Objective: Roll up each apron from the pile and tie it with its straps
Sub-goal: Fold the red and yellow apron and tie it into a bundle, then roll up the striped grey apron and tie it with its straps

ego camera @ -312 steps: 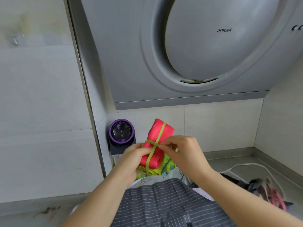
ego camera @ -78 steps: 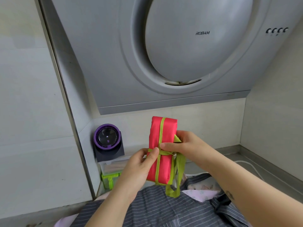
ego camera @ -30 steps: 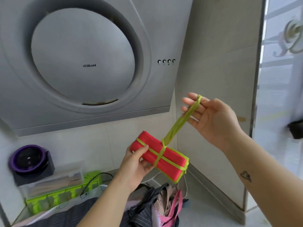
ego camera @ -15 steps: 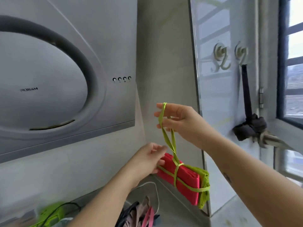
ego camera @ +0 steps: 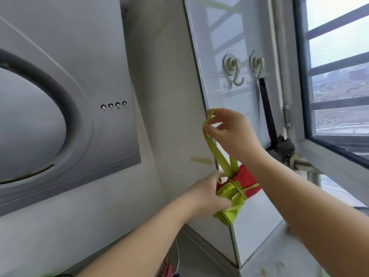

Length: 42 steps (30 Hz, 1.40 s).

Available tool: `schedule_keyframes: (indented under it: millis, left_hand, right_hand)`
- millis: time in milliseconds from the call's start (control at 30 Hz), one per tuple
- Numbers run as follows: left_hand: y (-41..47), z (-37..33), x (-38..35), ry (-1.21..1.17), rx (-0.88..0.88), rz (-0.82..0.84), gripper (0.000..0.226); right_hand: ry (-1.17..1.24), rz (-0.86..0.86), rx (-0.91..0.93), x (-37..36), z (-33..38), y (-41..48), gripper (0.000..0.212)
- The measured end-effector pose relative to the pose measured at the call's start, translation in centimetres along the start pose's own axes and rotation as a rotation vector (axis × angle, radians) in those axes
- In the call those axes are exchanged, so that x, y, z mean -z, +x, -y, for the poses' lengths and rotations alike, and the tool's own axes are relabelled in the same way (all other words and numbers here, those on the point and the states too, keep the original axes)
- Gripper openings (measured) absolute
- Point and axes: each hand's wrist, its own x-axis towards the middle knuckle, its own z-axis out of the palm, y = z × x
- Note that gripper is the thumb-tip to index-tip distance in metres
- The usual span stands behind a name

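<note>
The rolled red apron, bound with lime green straps and showing a lime green end, hangs in the air by the wall corner. My left hand grips its left end from the side. Above it my right hand pinches the lime green loop strap, which runs taut from my fingers down to the knot on the roll. A scrap of the apron pile shows at the bottom edge.
Two white suction hooks sit on the glass panel right of my raised hand; a dark strap hangs from the right one to a dark bundle. The grey range hood fills the left. A barred window is at the right.
The view has swung further right toward the hooks and window. The roll has risen and turned, its green end now facing me, and my right hand has lifted the loop higher.
</note>
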Motion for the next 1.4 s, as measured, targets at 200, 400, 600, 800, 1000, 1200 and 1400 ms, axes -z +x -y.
schedule_keyframes:
  millis: [200, 400, 600, 800, 1000, 1200, 1400]
  left_hand:
    - [7.3, -3.5, 0.9, -0.13, -0.091, -0.232, 0.035]
    - [12.9, -7.0, 0.2, -0.117, -0.225, -0.312, 0.037]
    - [20.0, -8.3, 0.1, -0.223, -0.207, -0.249, 0.041]
    - [24.7, -8.2, 0.5, -0.208, -0.209, -0.289, 0.036]
    - [25.7, -7.7, -0.5, -0.152, -0.246, -0.378, 0.036]
    - [26.1, -7.2, -2.5, -0.066, -0.236, -0.412, 0.029]
    - [26.2, -6.7, -4.3, -0.027, -0.251, -0.421, 0.029]
  right_hand:
    - [-0.218, -0.196, 0.037, 3.2, -3.0, 5.0, 0.033]
    - [-0.423, -0.265, 0.028, 5.9, -6.2, 10.3, 0.035]
    - [-0.541, -0.277, 0.024, 9.4, -10.7, 16.6, 0.033]
    - [-0.526, -0.411, 0.104, 9.8, -14.2, 20.6, 0.022]
    - [-0.514, -0.395, 0.16, 9.7, -15.9, 21.8, 0.019]
    - [-0.271, -0.345, 0.023, 9.7, -18.2, 20.2, 0.046]
    - [-0.208, -0.441, -0.023, 8.1, -21.8, 13.4, 0.026]
